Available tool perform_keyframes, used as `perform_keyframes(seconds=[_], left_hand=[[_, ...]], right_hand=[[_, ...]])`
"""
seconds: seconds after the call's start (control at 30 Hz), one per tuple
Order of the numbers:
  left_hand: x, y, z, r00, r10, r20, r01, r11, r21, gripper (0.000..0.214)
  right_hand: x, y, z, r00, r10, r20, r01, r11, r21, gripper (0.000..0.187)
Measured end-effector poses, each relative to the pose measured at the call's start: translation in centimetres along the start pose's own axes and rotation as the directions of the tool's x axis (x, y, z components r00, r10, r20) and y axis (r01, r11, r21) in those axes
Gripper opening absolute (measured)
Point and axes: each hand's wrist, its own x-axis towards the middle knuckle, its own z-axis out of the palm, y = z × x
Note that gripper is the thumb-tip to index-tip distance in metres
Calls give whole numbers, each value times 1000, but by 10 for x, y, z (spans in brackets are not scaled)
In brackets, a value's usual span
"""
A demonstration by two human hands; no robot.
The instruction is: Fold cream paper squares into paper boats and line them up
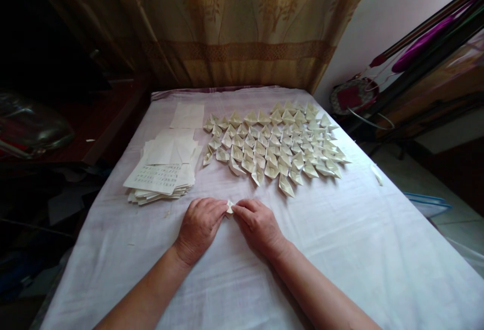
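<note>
Pinching a small piece of folded paper (230,207) between them, the two hands meet near the middle of the surface (363,264), close to its near side. The left hand (200,224) comes in from the lower left, back upward, its fingers drawn together and clamped on the paper's left side. The right hand (261,223) mirrors it from the lower right, with thumb and forefinger closed on the right side; its other fingers curl underneath, and how they sit cannot be told. Both bare forearms slant inward, and the wrists are low over the cloth.

A white, lightly wrinkled cloth covers the surface. Beyond the left hand lies an uneven stack of paper sheets (155,178), some with rows of writing, and a single sheet (188,116) lies just past it, toward the far edge. Ahead of the right hand, folded paper boats (272,154) spread in close rows, many touching, out to the right edge.

A gold-brown curtain (234,27) with tree patterns hangs behind the far edge. To its right are a pale wall (359,22) and a patterned bag (353,95) with a red patch. Dark red furniture (109,118) stands at the left in deep shade, carrying a clear, shiny object (38,123).
</note>
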Motion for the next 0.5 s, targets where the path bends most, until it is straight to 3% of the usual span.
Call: perform_keyframes(seconds=[0.33, 0.5], left_hand=[[-7, -10, -9, 979, 140, 150, -157, 982, 107, 34], [-9, -15, -10, 967, 176, 187, -201, 971, 126, 36]], right_hand=[[5, -3, -9, 981, -167, 95, 171, 984, -44, 25], [4, 0, -7, 969, -233, 80, 238, 969, -69, 24]])
